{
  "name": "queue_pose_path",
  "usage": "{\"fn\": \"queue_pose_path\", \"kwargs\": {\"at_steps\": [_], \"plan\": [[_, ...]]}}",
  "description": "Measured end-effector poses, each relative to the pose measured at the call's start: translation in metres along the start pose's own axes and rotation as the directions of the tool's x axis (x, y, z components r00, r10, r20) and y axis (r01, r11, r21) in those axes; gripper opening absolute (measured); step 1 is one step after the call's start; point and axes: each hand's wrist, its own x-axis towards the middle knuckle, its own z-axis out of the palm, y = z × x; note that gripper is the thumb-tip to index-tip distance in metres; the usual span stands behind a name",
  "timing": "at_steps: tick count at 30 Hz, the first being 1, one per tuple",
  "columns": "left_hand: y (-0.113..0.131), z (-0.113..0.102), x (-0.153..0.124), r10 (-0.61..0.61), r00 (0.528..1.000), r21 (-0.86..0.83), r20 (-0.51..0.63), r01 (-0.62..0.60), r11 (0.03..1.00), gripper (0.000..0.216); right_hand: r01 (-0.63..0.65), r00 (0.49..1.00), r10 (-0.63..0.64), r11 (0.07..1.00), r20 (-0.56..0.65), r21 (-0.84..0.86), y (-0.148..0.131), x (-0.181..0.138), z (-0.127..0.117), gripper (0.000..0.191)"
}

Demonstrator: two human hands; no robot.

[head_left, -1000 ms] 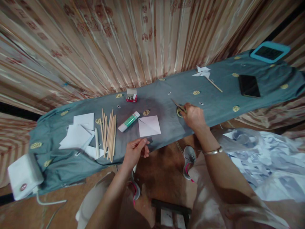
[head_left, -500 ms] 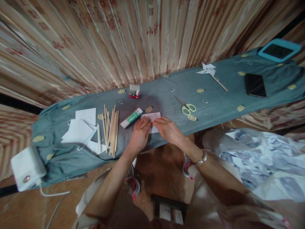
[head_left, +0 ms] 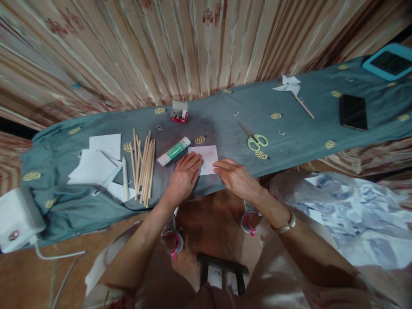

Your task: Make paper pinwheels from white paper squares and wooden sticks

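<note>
A small white square of paper (head_left: 208, 161) lies on the cloth in front of me. My left hand (head_left: 185, 174) rests on its left side, fingers stretched and lying flat. At the paper's right edge, my right hand (head_left: 236, 176) has thumb and fingertips pinched together on it. A green and white glue stick (head_left: 174, 151) lies just beyond my left hand. To the right, scissors (head_left: 256, 141) with light green handles point away from me. A small red box (head_left: 179, 115) of metal pieces stands open farther back.
Several wooden sticks (head_left: 147, 167), a white pen-like stick (head_left: 125, 178) and loose white sheets (head_left: 93, 167) lie left. A paper pinwheel (head_left: 291, 88), a black phone (head_left: 353, 112) and a blue-framed tablet (head_left: 391, 62) lie right. A white device (head_left: 21, 219) stands at the left end; a bag of paper scraps (head_left: 350, 219) sits below.
My right hand has shifted right, from over the paper to its right edge, and my hands are farther apart. More of the paper shows. The camera view has shifted slightly.
</note>
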Motion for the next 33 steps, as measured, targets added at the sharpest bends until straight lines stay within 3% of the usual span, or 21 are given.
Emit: {"fn": "queue_pose_path", "kwargs": {"at_steps": [6,11,16,19,29,33], "plan": [[0.002,0.000,-0.001,0.005,1.000,0.010,-0.013,-0.005,1.000,0.041,-0.014,0.999,0.018,0.996,-0.037,0.086,0.000,-0.015,-0.006,0.030],[0.000,0.000,-0.001,0.021,0.999,0.029,-0.031,-0.020,0.999,0.038,-0.140,0.987,0.155,0.964,-0.051,0.226,0.009,-0.017,-0.010,0.035],[0.013,-0.001,-0.003,0.101,0.991,0.101,-0.088,-0.092,0.991,0.038,-0.204,0.969,0.221,0.967,-0.106,0.153,0.015,-0.002,-0.005,0.045],[0.025,0.000,-0.003,0.164,0.985,0.092,-0.052,-0.159,0.983,0.037,-0.235,0.963,0.248,0.965,-0.109,0.120,0.017,0.008,0.001,0.045],[0.030,0.012,0.011,0.102,0.991,0.030,0.086,-0.105,0.994,0.039,-0.285,0.944,0.288,0.958,-0.160,0.041,0.018,0.024,0.011,0.042],[0.030,0.014,0.010,0.097,0.991,0.015,0.091,-0.099,0.995,0.039,-0.272,0.950,0.278,0.960,-0.140,0.059,0.017,0.022,0.008,0.041]]}}
